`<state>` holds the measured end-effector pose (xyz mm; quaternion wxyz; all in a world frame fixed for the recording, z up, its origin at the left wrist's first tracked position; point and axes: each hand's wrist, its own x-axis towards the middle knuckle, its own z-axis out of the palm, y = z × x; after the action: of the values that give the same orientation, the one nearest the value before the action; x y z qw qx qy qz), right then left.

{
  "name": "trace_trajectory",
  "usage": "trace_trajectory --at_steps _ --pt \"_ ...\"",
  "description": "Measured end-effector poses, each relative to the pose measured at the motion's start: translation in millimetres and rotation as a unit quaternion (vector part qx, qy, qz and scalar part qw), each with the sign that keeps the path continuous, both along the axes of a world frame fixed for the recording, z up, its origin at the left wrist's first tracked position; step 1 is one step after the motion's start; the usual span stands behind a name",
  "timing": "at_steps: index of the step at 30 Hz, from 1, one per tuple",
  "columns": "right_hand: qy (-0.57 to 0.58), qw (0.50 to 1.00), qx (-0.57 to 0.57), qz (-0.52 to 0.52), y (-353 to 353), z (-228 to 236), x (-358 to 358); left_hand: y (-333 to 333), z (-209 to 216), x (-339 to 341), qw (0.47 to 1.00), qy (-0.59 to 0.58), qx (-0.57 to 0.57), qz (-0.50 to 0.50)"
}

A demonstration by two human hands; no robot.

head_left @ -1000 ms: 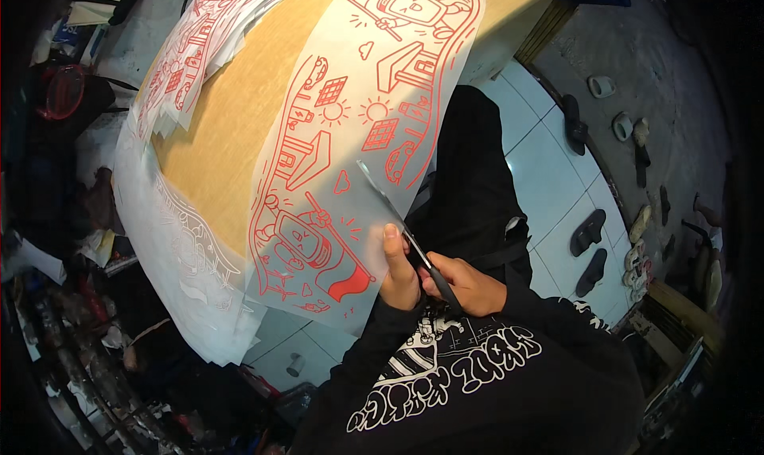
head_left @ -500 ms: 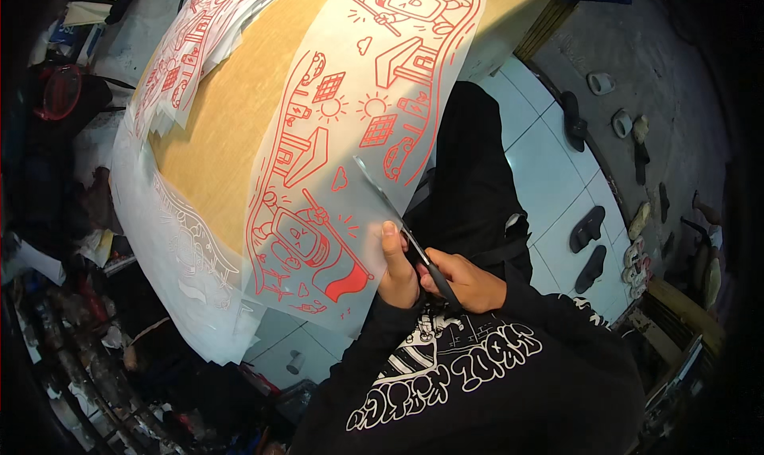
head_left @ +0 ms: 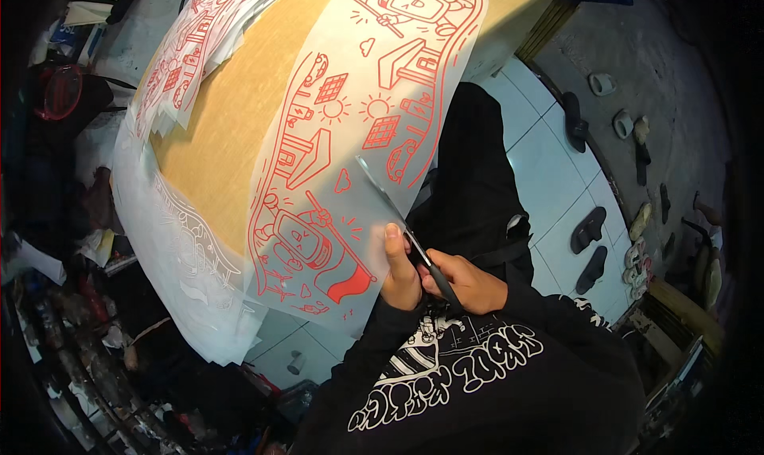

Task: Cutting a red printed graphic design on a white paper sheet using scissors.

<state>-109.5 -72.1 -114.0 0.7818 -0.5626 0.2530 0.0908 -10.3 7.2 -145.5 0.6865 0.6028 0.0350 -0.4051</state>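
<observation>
A long translucent sheet (head_left: 350, 136) printed with red line drawings hangs over the near edge of the wooden table. At its lower right edge, my left hand (head_left: 402, 276) pinches the film, thumb on top and the other fingers beneath. My right hand (head_left: 475, 285) is closed around the black handle of a pair of scissors (head_left: 383, 191). Their metal blade lies along the sheet, pointing up and left past my left thumb. Whether the blades are apart is hard to see, and the lower blade is hidden.
On the wooden table (head_left: 203, 128), a stack of red-printed sheets (head_left: 187, 77) lies at the far left. White-printed film (head_left: 191, 248) drapes off the left edge. Several sandals (head_left: 589, 230) rest on the tiles and grey floor to the right. Dark clutter fills the lower left.
The sheet and my left hand have shifted very slightly to the right. The scissors stay almost where they were, still in my right hand.
</observation>
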Motion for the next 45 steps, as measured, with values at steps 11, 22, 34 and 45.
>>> trace_trajectory --at_steps 11,22,34,45 --pt "-0.002 1.0 0.004 -0.006 -1 1 2 -3 0 -2 0.999 0.004 -0.007 0.044" --pt "0.008 1.0 0.0 -0.005 -2 -1 0 -4 5 -1 0.998 0.053 -0.007 0.04" --pt "0.008 1.0 0.003 -0.003 -2 -2 2 -2 1 -2 0.999 0.021 0.002 0.027" --pt "0.024 1.0 0.017 -0.002 -4 -1 3 3 -4 -2 1.0 -0.01 0.009 -0.02"
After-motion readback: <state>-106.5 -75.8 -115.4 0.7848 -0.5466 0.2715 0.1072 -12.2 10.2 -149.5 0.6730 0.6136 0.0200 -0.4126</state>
